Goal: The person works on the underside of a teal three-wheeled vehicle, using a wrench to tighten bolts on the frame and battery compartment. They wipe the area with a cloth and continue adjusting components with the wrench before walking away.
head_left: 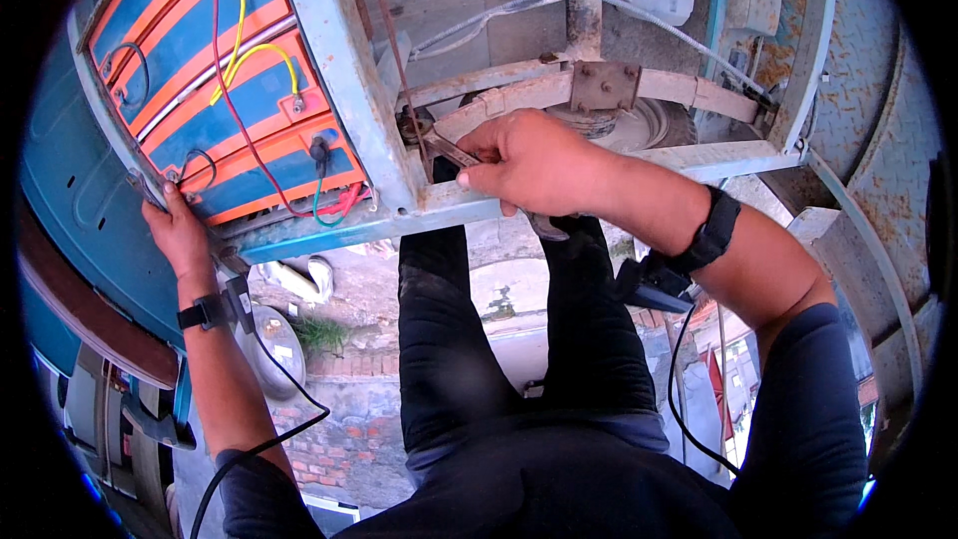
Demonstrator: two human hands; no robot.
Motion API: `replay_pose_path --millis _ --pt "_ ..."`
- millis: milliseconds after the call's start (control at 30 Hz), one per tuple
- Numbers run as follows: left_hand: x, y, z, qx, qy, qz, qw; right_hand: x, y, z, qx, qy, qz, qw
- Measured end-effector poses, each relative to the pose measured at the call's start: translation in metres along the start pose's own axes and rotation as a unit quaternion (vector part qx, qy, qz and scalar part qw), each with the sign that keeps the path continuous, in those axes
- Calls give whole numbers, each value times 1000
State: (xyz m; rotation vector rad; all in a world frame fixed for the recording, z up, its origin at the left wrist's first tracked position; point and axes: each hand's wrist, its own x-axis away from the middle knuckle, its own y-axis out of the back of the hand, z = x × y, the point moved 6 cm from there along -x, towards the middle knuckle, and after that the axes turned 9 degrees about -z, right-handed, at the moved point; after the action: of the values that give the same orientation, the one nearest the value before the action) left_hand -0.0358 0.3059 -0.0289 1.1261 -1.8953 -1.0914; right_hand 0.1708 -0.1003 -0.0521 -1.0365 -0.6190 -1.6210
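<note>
While the right hand (539, 162) has its fingers closed round a metal wrench (452, 152), the tool's upper end lies near the left end of a curved bar (519, 98). Left hand (183, 232): fingers bent at the corner of the blue frame (349, 231); cannot tell what, if anything, they hold. Beyond: orange-and-blue batteries (190, 50), a red cable (219, 52) across them.

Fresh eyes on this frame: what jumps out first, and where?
Probably the bright orange-and-blue batteries at upper left, crossed by a red wire and yellow wires. Next, near the centre, the right hand gripping a metal wrench at the pale-blue frame.
</note>
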Motion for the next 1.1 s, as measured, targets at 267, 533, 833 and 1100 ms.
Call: replay_pose_path --millis 267,533,833,1100 --pt "-2 1 13 15 18 13 1000 -5 35 -11 194 113 -65 972" --pt "3 -2 -5 27 -3 -1 1000 -48 45 -21 211 162 -66 962" --pt "4 0 -5 0 20 -4 1000 -78 46 -19 255 204 -65 943" --pt "3 -2 -5 18 14 2 1000 -78 38 -19 244 184 -26 952"
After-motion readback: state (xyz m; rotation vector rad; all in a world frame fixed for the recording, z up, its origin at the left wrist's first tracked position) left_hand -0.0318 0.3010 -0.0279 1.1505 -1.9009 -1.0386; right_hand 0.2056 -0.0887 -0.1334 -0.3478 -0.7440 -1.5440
